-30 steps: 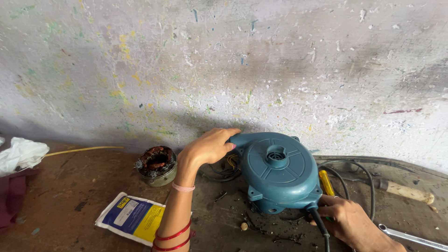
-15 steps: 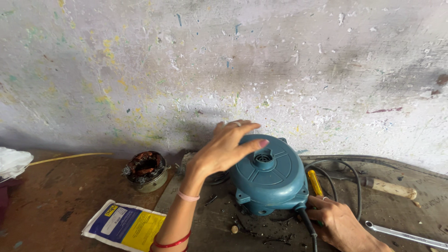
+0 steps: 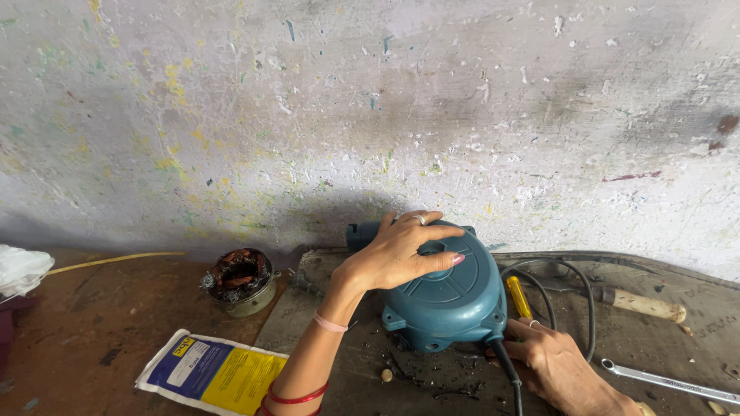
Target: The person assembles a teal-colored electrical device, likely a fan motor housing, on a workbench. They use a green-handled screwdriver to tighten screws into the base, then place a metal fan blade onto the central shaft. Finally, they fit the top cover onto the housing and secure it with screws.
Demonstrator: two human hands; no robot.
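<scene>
Pressing flat on the blower point(image 3: 443, 296), the left hand point(image 3: 397, 254) is steadying it on the mat point(image 3: 324, 323); the right hand point(image 3: 551, 362) is gripping its handle by the cord point(image 3: 566, 289), bracing it.

We face a rough plastered grey-white wall point(image 3: 370, 100), flecked with yellow, green and blue paint and a reddish streak at the right. Below it we see a worn brown wooden bench top point(image 3: 100, 331), partly covered by a dark grey mat point(image 3: 678, 339). Soft light leaves a shadow along the wall's base.
</scene>
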